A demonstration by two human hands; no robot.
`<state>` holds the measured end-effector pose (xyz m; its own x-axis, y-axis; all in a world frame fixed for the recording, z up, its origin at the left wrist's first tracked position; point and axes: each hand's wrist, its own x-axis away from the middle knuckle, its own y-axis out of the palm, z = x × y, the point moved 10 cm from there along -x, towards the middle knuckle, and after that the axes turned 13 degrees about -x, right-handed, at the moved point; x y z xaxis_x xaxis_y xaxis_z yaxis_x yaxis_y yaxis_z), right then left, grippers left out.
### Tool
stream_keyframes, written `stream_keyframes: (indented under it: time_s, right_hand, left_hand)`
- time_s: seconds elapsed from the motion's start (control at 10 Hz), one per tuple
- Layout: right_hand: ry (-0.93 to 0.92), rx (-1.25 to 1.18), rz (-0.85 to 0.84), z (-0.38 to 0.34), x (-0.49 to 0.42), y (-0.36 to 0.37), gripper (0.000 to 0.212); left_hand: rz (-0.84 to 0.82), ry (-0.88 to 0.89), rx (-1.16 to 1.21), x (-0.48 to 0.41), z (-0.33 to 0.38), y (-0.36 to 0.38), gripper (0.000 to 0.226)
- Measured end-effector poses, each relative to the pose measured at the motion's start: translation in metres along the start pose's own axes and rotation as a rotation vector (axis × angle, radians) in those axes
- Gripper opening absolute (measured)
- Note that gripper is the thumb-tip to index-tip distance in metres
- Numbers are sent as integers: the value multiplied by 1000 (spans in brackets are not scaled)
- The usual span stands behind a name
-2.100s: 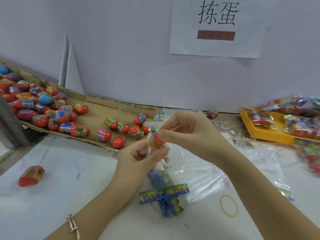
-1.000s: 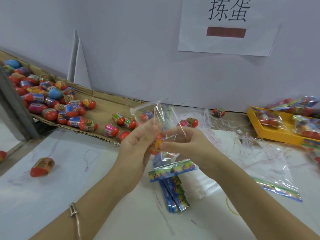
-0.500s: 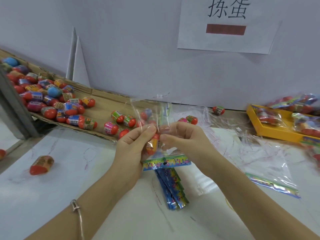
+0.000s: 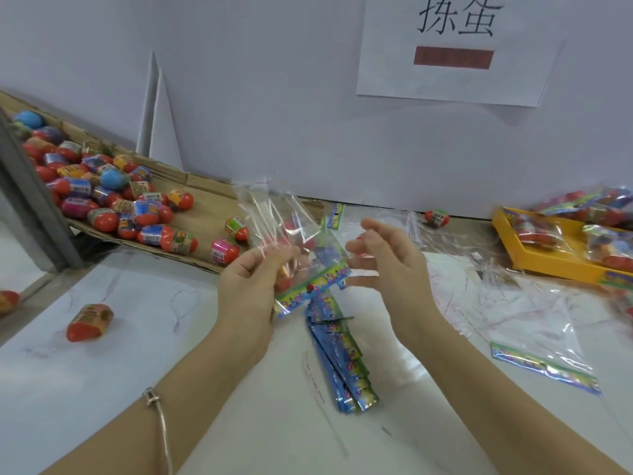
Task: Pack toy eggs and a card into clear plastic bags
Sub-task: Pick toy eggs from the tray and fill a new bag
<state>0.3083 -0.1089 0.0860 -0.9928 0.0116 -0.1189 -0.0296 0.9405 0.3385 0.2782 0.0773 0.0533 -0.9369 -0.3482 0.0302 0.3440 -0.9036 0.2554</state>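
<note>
My left hand (image 4: 251, 286) pinches a clear plastic bag (image 4: 274, 228) above the table; the bag has a colourful printed strip (image 4: 311, 287) at its lower end and an orange toy egg (image 4: 284, 274) inside near my fingers. My right hand (image 4: 387, 262) hovers just right of the bag with fingers loosely curled and holds nothing. A stack of colourful cards (image 4: 342, 358) lies on the table below the hands. Several toy eggs (image 4: 102, 186) lie on a cardboard sheet (image 4: 205, 214) at the left.
A yellow tray (image 4: 534, 262) with filled bags stands at the right. Loose clear bags (image 4: 513, 303) are spread right of my hands. One egg (image 4: 89, 322) lies alone on the white table at the left, another egg (image 4: 436, 217) by the wall.
My right hand has let go of the bag and moved slightly right. The left hand still holds the bag, which now tilts with its open end up to the left.
</note>
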Motion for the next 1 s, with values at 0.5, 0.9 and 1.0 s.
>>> stream_keyframes:
  time_s: [0.5, 0.9, 1.0]
  right_hand:
    - [-207, 933, -458, 31, -4, 65, 6]
    - [-130, -326, -256, -96, -25, 19, 27]
    - [-305, 50, -270, -117, -10, 30, 28]
  left_hand:
    - [-47, 164, -165, 12, 25, 1, 31]
    - [-186, 261, -294, 12, 8, 21, 43]
    - [-237, 285, -284, 16, 7, 29, 47]
